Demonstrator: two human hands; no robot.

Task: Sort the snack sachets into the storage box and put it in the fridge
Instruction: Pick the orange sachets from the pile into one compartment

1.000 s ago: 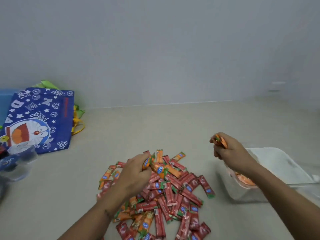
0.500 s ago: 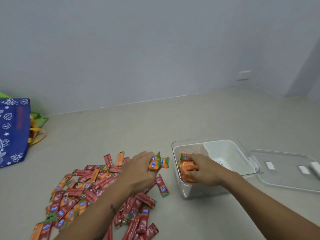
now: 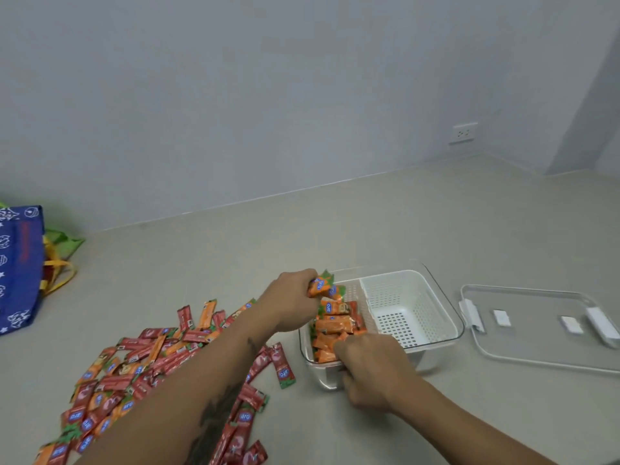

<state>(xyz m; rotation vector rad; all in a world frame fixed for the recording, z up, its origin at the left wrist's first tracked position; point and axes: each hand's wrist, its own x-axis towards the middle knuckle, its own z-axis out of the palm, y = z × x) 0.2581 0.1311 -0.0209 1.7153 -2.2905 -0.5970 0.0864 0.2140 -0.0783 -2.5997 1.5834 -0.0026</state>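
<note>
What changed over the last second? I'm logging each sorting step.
The left hand carried its orange sachets from the pile to over the clear storage box. The right hand dropped into the box's near corner, onto the stacked orange sachets. The red-and-orange pile and clear lid stayed.

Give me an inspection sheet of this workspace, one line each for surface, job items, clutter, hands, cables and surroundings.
Surface: beige countertop, sachets spread at front left.
Job's things: clear storage box with white perforated basket; orange sachets stacked in its left compartment, right one bare; loose pile of red and orange sachets; box lid lying flat to the right.
Clutter: blue printed bag at left edge.
Grippers: left hand pinches orange sachets over the box; right hand at the box's near rim, grasp unclear.
Cables: nothing seen.
Surroundings: grey wall, wall socket.
</note>
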